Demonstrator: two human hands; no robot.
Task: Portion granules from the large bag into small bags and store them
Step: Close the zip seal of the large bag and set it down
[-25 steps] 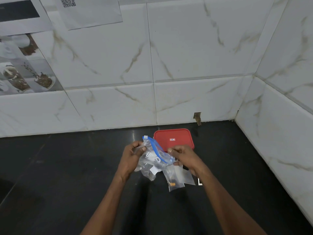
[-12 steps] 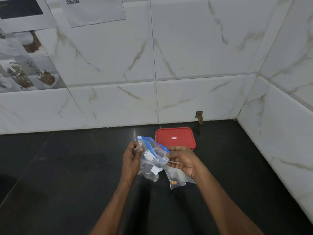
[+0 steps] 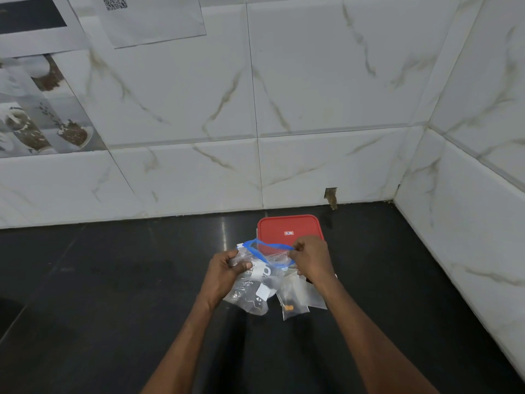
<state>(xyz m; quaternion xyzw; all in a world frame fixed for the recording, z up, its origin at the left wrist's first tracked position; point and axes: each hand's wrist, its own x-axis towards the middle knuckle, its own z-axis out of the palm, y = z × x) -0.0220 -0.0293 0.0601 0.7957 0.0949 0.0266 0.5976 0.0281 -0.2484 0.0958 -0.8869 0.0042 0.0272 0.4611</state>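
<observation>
A large clear bag (image 3: 250, 291) with a blue zip strip is held above the black counter (image 3: 113, 294). My left hand (image 3: 227, 273) grips its left side below the white slider. My right hand (image 3: 311, 258) pinches the blue strip at the bag's right end, and the mouth gapes between the two hands. Small clear bags (image 3: 295, 300) hang below my right hand; one holds an orange granule. I cannot tell how they are held. Behind the hands stands a box with a red lid (image 3: 288, 228).
White marble-look tiled walls (image 3: 312, 109) close the counter at the back and on the right, forming a corner. Printed sheets (image 3: 153, 18) hang on the back wall at upper left. A small chipped hole (image 3: 331, 196) sits at the wall's base.
My right hand has moved up and right along the blue strip, and the big bag's mouth has been pulled wider. The left hand keeps its grip.
</observation>
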